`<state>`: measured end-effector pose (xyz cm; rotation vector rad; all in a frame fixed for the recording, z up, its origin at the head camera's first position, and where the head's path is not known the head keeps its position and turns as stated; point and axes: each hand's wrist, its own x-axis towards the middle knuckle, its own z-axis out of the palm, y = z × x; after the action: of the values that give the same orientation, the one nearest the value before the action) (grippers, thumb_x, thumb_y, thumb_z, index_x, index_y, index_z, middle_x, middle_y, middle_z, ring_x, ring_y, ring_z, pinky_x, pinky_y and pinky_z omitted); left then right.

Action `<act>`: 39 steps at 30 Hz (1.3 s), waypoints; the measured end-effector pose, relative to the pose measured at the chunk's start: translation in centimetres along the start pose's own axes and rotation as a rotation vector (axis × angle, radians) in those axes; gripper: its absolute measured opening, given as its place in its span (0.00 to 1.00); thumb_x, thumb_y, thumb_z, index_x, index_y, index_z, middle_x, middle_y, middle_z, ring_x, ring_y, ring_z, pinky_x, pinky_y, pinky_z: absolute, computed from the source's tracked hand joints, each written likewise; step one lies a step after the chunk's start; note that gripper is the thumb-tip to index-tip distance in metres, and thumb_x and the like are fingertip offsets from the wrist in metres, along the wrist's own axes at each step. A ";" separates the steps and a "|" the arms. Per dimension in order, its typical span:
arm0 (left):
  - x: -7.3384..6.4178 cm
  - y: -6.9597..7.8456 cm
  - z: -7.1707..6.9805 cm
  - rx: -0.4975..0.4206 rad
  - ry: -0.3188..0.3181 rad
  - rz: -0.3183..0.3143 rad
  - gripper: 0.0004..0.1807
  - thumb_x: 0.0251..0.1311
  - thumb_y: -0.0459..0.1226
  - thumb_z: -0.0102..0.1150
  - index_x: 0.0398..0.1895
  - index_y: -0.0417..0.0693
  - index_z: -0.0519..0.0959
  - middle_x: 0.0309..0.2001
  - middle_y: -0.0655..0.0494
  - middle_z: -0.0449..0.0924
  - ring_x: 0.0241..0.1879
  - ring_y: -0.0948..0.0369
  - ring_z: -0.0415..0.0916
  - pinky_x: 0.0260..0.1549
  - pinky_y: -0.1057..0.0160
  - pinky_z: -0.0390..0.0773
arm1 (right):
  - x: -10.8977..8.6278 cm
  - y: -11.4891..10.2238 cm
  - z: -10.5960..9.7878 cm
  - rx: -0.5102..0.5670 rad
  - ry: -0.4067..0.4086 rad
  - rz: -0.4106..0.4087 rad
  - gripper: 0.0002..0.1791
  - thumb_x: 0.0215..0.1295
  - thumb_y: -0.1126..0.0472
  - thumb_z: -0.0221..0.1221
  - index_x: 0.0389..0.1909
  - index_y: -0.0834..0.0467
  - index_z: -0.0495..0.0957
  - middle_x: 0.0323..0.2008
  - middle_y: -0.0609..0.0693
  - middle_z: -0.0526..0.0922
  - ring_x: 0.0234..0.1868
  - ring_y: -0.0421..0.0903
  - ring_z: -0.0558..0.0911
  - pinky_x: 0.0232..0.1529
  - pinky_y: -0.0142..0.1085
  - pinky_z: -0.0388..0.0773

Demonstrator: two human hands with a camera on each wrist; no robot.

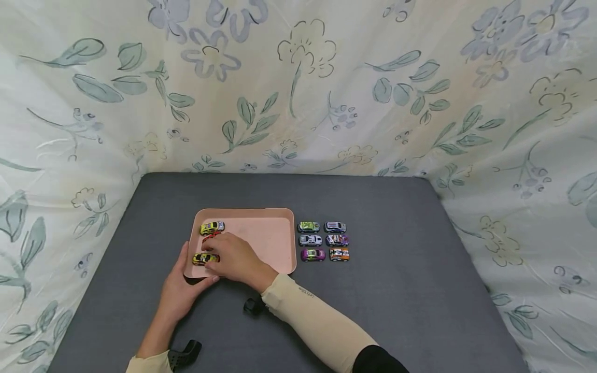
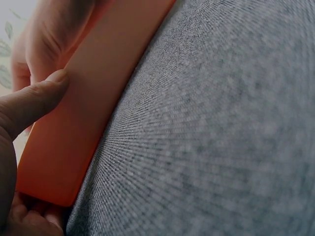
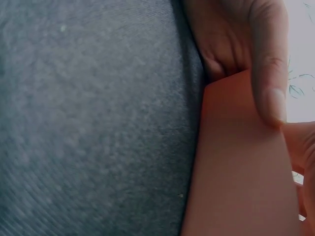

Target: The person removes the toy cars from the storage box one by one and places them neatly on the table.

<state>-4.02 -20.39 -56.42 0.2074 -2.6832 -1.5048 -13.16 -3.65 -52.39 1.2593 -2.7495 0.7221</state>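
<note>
A pink tray [image 1: 261, 241] lies on the grey table. At its front left corner my left hand [image 1: 179, 292] grips it, the thumb [image 2: 49, 91] on the front wall and the fingers round the side. My right hand [image 1: 238, 259] reaches over the front rim, its curled fingers holding a red toy car [image 1: 211, 235], mostly hidden beneath them. Behind that car stands a yellow toy car [image 1: 212, 228]; a black-and-yellow toy car [image 1: 205, 259] is in front, close to my right thumb. In the right wrist view the tray wall [image 3: 241, 157] hides the cars.
Right of the tray, several toy cars stand in two columns, among them a green one [image 1: 309, 227], a purple one [image 1: 313, 255] and an orange one [image 1: 339, 254]. A flowered curtain [image 1: 308, 103] hangs behind the grey table [image 1: 396, 290] and at its sides.
</note>
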 end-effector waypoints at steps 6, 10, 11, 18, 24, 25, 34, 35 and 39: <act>0.1 -0.1 -0.1 -0.007 -0.002 0.003 0.67 0.51 0.51 0.79 0.84 0.55 0.39 0.78 0.36 0.50 0.75 0.38 0.51 0.65 0.32 0.58 | 0.2 -0.1 0.5 -0.022 -0.025 0.007 0.16 0.63 0.53 0.69 0.52 0.44 0.84 0.47 0.35 0.82 0.48 0.31 0.76 0.53 0.24 0.71; 0.1 -0.1 -0.1 -0.004 0.001 0.007 0.67 0.51 0.50 0.79 0.84 0.55 0.40 0.78 0.36 0.51 0.74 0.38 0.52 0.64 0.32 0.58 | 0.4 -0.2 0.7 -0.041 -0.057 -0.002 0.16 0.64 0.54 0.68 0.53 0.44 0.85 0.49 0.35 0.83 0.51 0.32 0.76 0.56 0.25 0.70; 0.1 -0.1 -0.1 -0.005 0.000 0.009 0.67 0.51 0.50 0.79 0.84 0.55 0.40 0.78 0.36 0.51 0.74 0.38 0.52 0.64 0.32 0.58 | 0.5 -0.2 0.7 -0.049 -0.064 -0.002 0.16 0.64 0.54 0.68 0.53 0.43 0.85 0.50 0.35 0.83 0.52 0.32 0.76 0.56 0.25 0.70; 0.1 0.1 -0.3 -0.010 -0.001 0.013 0.66 0.51 0.49 0.79 0.84 0.55 0.40 0.78 0.37 0.50 0.75 0.38 0.52 0.65 0.32 0.58 | 0.9 -0.3 0.8 -0.077 -0.089 -0.001 0.17 0.63 0.57 0.67 0.53 0.43 0.85 0.48 0.35 0.82 0.49 0.31 0.76 0.53 0.25 0.72; 0.0 0.1 -0.3 -0.008 -0.004 0.002 0.67 0.51 0.49 0.79 0.84 0.54 0.40 0.79 0.37 0.49 0.75 0.39 0.51 0.65 0.32 0.57 | 1.0 -0.4 0.8 -0.082 -0.094 -0.019 0.17 0.62 0.61 0.66 0.51 0.43 0.86 0.46 0.35 0.83 0.47 0.32 0.76 0.51 0.25 0.72; 0.0 0.1 -0.3 -0.010 -0.003 0.001 0.67 0.51 0.49 0.79 0.84 0.54 0.40 0.79 0.38 0.49 0.75 0.39 0.51 0.65 0.32 0.57 | 0.9 -0.4 0.8 -0.082 -0.089 -0.021 0.17 0.62 0.62 0.66 0.51 0.43 0.86 0.46 0.35 0.83 0.47 0.32 0.77 0.51 0.25 0.72; 0.0 0.0 -0.1 -0.020 0.005 0.010 0.67 0.51 0.49 0.80 0.84 0.53 0.40 0.80 0.39 0.47 0.75 0.40 0.50 0.65 0.33 0.57 | 0.4 -0.1 0.5 -0.087 -0.044 -0.031 0.19 0.60 0.65 0.64 0.50 0.44 0.86 0.47 0.36 0.83 0.47 0.33 0.76 0.51 0.25 0.73; 0.0 0.0 -0.1 -0.020 0.005 0.009 0.67 0.51 0.49 0.80 0.84 0.53 0.40 0.80 0.39 0.47 0.76 0.40 0.50 0.65 0.33 0.57 | 0.3 -0.1 0.5 -0.087 -0.040 -0.032 0.19 0.60 0.65 0.64 0.50 0.44 0.86 0.47 0.36 0.83 0.47 0.33 0.76 0.51 0.25 0.73; 0.1 0.0 -0.1 -0.010 0.007 -0.001 0.67 0.50 0.50 0.80 0.84 0.54 0.40 0.80 0.39 0.47 0.75 0.40 0.50 0.65 0.33 0.57 | 0.1 0.1 0.1 -0.091 -0.034 -0.031 0.18 0.62 0.65 0.62 0.50 0.43 0.86 0.48 0.36 0.83 0.49 0.33 0.76 0.53 0.25 0.72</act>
<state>-4.07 -20.45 -56.35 0.2124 -2.6700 -1.5148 -13.25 -3.72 -52.46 1.3037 -2.7481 0.5712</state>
